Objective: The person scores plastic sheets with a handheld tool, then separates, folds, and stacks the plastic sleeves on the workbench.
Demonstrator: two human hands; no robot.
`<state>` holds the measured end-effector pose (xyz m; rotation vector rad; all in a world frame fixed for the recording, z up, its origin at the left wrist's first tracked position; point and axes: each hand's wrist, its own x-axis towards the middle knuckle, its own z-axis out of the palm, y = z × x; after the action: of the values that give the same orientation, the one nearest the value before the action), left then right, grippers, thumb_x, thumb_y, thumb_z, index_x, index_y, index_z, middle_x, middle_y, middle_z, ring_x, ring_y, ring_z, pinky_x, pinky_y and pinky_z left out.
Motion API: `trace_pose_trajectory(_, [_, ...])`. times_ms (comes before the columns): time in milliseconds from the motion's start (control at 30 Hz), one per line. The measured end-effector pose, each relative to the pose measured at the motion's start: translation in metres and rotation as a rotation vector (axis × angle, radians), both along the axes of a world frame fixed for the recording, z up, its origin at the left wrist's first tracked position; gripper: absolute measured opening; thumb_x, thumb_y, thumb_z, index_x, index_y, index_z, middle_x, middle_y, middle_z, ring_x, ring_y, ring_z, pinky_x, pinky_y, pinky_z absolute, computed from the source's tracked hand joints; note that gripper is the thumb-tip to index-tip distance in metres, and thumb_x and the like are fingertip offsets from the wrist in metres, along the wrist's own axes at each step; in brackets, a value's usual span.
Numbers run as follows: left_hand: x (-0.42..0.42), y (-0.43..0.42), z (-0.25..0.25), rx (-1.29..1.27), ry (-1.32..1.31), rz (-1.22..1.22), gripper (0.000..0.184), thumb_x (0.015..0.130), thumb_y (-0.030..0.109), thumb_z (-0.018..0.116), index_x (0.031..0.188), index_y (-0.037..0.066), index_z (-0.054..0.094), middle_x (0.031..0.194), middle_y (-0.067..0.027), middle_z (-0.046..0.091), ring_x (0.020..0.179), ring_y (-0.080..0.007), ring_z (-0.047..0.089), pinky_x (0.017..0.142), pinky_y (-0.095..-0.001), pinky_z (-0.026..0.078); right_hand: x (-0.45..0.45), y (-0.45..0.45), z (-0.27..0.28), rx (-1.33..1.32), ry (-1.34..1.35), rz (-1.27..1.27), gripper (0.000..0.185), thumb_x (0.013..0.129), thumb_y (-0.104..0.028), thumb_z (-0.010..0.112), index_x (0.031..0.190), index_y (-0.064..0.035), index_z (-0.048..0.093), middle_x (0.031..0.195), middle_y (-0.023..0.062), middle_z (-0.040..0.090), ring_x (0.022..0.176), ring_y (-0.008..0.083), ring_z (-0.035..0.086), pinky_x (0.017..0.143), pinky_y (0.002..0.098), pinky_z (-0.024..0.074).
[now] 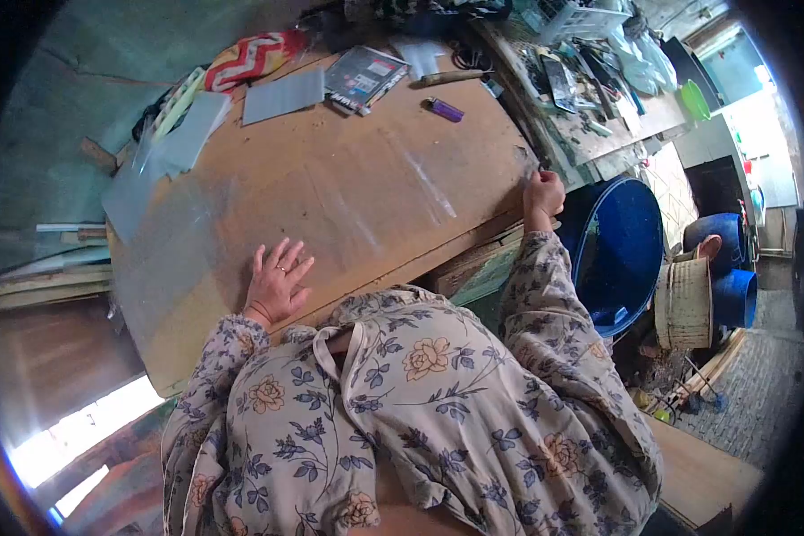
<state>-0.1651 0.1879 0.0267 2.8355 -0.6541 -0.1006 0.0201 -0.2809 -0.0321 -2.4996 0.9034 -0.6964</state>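
Observation:
My left hand (279, 280) lies flat with fingers spread near the front edge of a brown wooden tabletop (330, 170); a ring shows on one finger. Whitish streaks of glare (431, 186) run across the board, and its left part looks greyish, perhaps under clear film. At the board's right edge my right hand (545, 193) is closed in a fist or pinch. What it holds, if anything, is hidden by the fingers. A purple lighter (445, 110) lies farther back on the board, away from both hands.
Along the back lie a grey sheet (284, 96), a dark printed packet (364, 79) and a patterned red cloth (252, 59). Tools (590, 80) crowd a side bench at right. Below it stand a large blue barrel (623, 250) and a cream bucket (685, 304).

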Motion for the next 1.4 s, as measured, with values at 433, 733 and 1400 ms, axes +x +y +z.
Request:
trace_pose_trajectory(433, [0.015, -0.017, -0.025, -0.236, -0.325, 0.226, 0.016, 0.071, 0.010, 0.058, 0.086, 0.011, 0.056, 0.091, -0.0069, 0.059, 0.089, -0.0272, 0.055, 0.076, -0.0375, 0.045, -0.013, 0.018, 0.015, -0.234, -0.078, 0.186, 0.027, 0.068, -0.033, 0.068, 0.086, -0.0150, 0.063, 0.088, 0.0069, 0.060, 0.084, 0.0261, 0.057, 0.073, 0.0372, 0.0440])
trace_pose_trajectory(733, [0.046, -0.027, 0.001, -0.363, -0.401, 0.450, 0.012, 0.070, 0.008, 0.053, 0.082, 0.009, 0.051, 0.076, -0.0106, 0.053, 0.070, -0.0313, 0.053, 0.059, -0.0418, 0.042, -0.064, 0.185, 0.055, -0.299, -0.036, 1.456, 0.034, 0.070, -0.021, 0.062, 0.099, -0.0052, 0.055, 0.101, 0.0093, 0.055, 0.097, 0.0255, 0.050, 0.086, 0.0394, 0.0366])
trace_pose_trajectory(1400, [0.046, 0.200, 0.120, -0.033, -0.365, 0.904, 0.009, 0.068, 0.010, 0.053, 0.074, 0.010, 0.060, 0.084, -0.0142, 0.059, 0.080, -0.0320, 0.057, 0.069, -0.0419, 0.045, 0.055, 0.430, 0.203, -0.425, -0.084, 1.770, 0.017, 0.078, -0.019, 0.047, 0.082, -0.0068, 0.058, 0.080, 0.0179, 0.059, 0.076, 0.0360, 0.057, 0.064, 0.0439, 0.0456])
